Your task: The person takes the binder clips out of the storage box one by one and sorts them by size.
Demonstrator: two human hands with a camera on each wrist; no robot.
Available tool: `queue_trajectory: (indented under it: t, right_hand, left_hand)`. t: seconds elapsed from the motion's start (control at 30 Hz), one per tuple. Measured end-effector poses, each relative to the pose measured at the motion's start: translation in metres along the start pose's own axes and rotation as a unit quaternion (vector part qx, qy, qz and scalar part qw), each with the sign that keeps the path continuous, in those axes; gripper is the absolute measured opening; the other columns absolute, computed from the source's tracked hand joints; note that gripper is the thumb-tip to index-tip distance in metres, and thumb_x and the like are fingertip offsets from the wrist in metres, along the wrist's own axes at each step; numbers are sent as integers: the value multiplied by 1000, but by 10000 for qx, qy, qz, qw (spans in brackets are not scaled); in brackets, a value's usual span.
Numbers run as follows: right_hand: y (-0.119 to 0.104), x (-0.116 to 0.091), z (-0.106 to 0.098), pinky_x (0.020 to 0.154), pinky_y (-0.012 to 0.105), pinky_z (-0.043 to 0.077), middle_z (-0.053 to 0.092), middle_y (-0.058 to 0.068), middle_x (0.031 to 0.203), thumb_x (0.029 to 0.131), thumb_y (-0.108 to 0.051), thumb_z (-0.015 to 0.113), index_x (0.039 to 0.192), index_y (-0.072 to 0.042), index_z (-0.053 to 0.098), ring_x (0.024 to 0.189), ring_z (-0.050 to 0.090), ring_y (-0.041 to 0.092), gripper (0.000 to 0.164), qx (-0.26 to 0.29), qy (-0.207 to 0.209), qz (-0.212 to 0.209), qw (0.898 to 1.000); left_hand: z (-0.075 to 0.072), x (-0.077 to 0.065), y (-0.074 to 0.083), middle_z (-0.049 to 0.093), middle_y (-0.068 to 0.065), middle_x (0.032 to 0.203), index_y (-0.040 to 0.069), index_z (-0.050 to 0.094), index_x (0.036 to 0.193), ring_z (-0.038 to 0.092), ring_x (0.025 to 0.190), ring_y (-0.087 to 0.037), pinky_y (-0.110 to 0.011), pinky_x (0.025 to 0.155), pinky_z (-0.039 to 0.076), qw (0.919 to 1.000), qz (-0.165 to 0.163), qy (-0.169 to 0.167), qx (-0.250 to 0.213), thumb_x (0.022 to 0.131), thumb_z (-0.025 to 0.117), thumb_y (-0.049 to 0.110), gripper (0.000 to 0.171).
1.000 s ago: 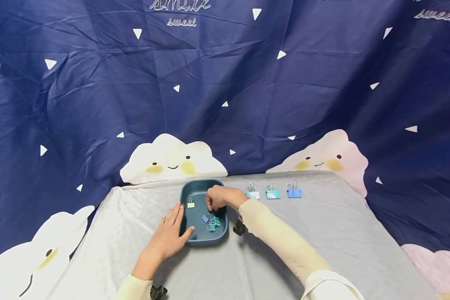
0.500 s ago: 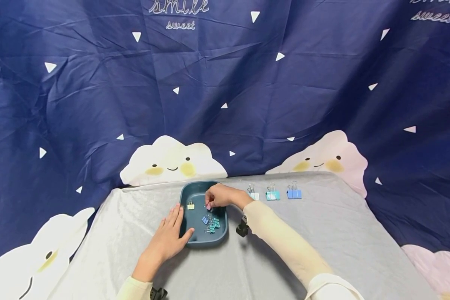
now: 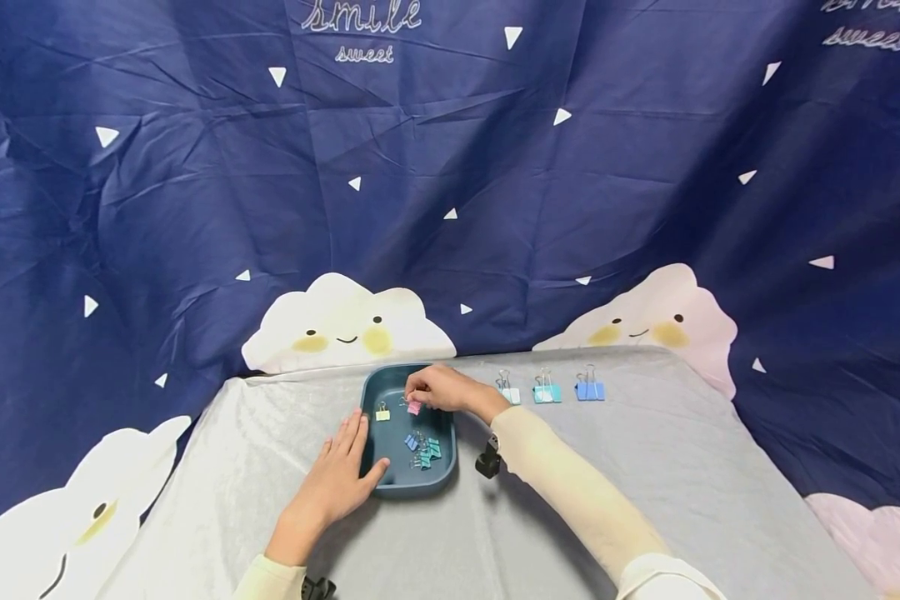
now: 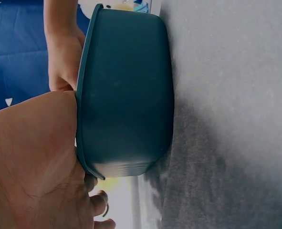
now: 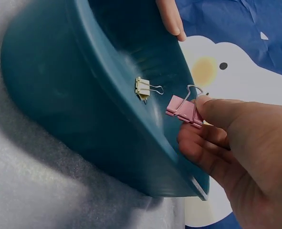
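Note:
My right hand [image 3: 444, 389] pinches a pink binder clip [image 5: 184, 110] between thumb and fingers, over the far part of a dark teal tray [image 3: 409, 490]. In the right wrist view the clip's wire handles point toward the thumb. A pale yellow binder clip [image 3: 382, 414] sits inside the tray, left of that hand. Nearer the front lie a small blue binder clip [image 3: 411, 442] and several green binder clips [image 3: 429, 451] in a cluster. My left hand [image 3: 335, 471] rests with straight fingers along the tray's left rim, thumb over the near left edge.
Right of the tray, a row of larger binder clips stands on the grey cloth [image 3: 570, 467]: a white one [image 3: 510, 395], a turquoise one [image 3: 547, 392] and a blue one [image 3: 590, 390]. Behind hangs a dark blue curtain [image 3: 450, 167] with cloud prints.
My right hand has lifted from the tray bottom with the pink binder clip, which now shows between its fingers. The left hand stays on the rim.

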State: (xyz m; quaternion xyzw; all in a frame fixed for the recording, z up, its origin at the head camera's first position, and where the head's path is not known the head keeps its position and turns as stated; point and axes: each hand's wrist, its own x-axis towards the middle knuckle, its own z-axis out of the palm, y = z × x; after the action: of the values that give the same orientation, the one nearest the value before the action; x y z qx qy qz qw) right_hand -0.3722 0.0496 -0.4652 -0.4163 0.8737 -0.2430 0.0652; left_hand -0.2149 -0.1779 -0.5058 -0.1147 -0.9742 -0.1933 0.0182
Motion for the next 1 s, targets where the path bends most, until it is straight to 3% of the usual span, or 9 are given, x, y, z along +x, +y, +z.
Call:
queue_trajectory:
  t: [0.23,0.5,0.77,1.0]
  right_hand:
    - [2,-1,-1,66,17,54,78,3,91,104,-8,69,104,-8,81,68,64,2,12,128,109,4,9999]
    - [4,-3,0,71,17,57,78,5,99,94,2,74,107,-8,83,81,70,6,18,247,284,126,9992]
    - [7,-8,1,70,17,57,72,7,102,95,3,69,105,-8,83,77,67,5,20,184,588,158,9980]
    - [9,-12,0,70,19,58,71,5,102,95,0,70,105,-9,83,77,66,5,20,65,738,39,9972]
  left_hand:
    - [0,1,-1,20,-22,177,-5,26,166,22,163,-45,-68,128,26,10000,10,8,1,108,60,43,83]
    - [5,1,-4,25,-25,175,-8,29,164,27,160,-49,-72,124,28,9993,210,295,-103,106,61,44,84]
    - [1,1,-1,22,-23,176,-6,27,166,23,163,-46,-69,127,26,9999,55,87,-32,107,61,43,83]
    - [7,1,-6,26,-26,174,-8,30,164,28,160,-49,-71,124,29,9991,258,333,-18,105,62,46,86]
